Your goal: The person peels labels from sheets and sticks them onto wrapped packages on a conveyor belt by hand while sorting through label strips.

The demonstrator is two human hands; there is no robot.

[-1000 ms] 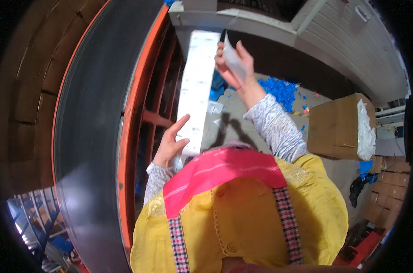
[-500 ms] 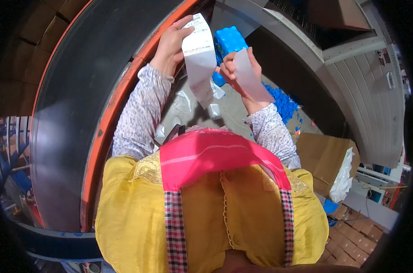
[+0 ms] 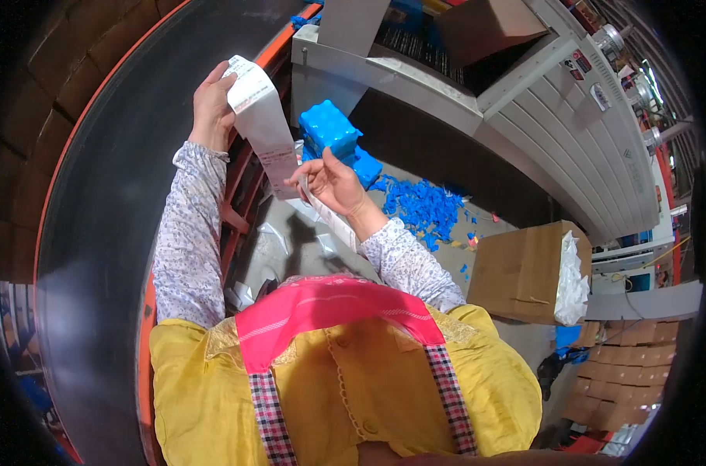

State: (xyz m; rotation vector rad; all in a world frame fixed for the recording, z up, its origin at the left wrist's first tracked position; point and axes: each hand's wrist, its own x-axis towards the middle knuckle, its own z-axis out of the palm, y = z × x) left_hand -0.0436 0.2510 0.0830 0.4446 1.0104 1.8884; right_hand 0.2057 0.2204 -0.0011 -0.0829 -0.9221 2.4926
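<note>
My left hand point(image 3: 211, 109) pinches the top of a long white printed paper strip point(image 3: 267, 128), which curls over and hangs down to the right, close to the conveyor's orange edge. Lower and to the right, my right hand point(image 3: 336, 185) has its thumb raised and its fingers curled round a narrow white paper piece point(image 3: 333, 221). That piece trails down past the wrist. I cannot tell whether it joins the strip in my left hand. Beyond my right hand stands a stack of shiny blue wrapped packs point(image 3: 327, 124).
A black conveyor belt point(image 3: 104, 233) with an orange edge curves along my left. Blue scraps point(image 3: 419, 208) and white paper scraps litter the floor. On the right stand an open cardboard box point(image 3: 508, 272) with white plastic in it and a large grey machine point(image 3: 555, 132).
My view has turned to the right. My right hand has turned and moved closer to the lower end of the left-hand strip. Both hands keep hold of their paper.
</note>
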